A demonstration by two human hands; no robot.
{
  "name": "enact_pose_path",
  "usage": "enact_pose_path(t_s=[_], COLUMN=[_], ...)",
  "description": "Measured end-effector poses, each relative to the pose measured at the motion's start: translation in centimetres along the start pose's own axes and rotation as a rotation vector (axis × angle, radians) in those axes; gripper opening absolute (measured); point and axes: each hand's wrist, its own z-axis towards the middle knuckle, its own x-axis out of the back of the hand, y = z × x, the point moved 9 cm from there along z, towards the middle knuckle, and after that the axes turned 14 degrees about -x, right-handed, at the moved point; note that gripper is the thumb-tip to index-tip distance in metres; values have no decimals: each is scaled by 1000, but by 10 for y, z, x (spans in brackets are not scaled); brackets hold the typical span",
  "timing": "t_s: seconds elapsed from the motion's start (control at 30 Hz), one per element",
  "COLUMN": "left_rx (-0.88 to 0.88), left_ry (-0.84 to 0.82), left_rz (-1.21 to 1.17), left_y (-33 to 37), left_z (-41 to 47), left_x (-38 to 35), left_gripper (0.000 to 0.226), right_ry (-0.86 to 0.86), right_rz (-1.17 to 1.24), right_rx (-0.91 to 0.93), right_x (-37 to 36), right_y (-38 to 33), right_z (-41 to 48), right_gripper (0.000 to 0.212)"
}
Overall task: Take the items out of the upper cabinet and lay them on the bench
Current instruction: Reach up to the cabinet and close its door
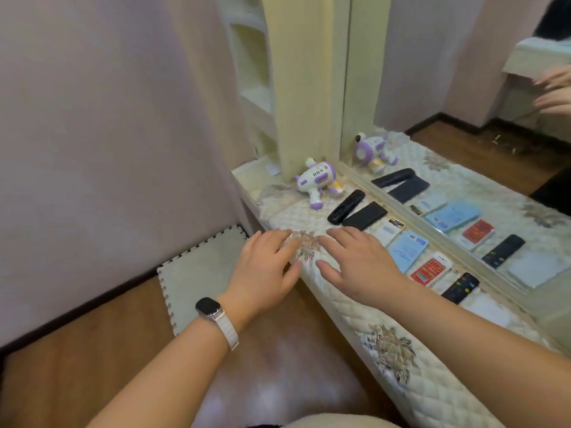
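Closest to the person, both bare forearms stretch forward over the wooden floor (92, 350), a smartwatch (210, 307) strapped on the left wrist. The left hand (265, 267) and right hand (358, 267) lie flat and empty, fingers spread, on the front edge of the quilted bench (401, 366), side by side near an embroidered flower. Beyond them, items lie in a row along the mirror (463, 118): a black remote (459, 288), a red and white card (430, 269), a blue booklet (408, 250), a flat black case (364, 215), a black holder (346, 206) just beside it, and farthest a purple and white toy gun (316, 183) by the cream shelving (256, 72).
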Motion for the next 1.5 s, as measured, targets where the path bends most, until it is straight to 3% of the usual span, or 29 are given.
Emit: enact_pose_path(t_s=[0.43, 0.7, 1.07, 1.4, 1.5], left_rx=[331, 652, 1029, 1262, 1294], left_ry=[106, 141, 102, -34, -8], left_rz=[242, 348, 473, 613, 670], left_y=[-194, -265, -317, -408, -435], left_z=[-230, -373, -510, -554, -558], left_x=[141, 224, 275, 322, 339], left_gripper=[39, 42, 43, 45, 44], right_ry=[46, 35, -31, -59, -65], right_rz=[30, 70, 186, 323, 366], right_rx=[469, 727, 1037, 1281, 1328], right_x=[-27, -48, -83, -106, -103], right_y=[-347, -522, -690, -825, -866], right_z=[52, 46, 43, 104, 130], right_gripper=[49, 48, 51, 50, 51])
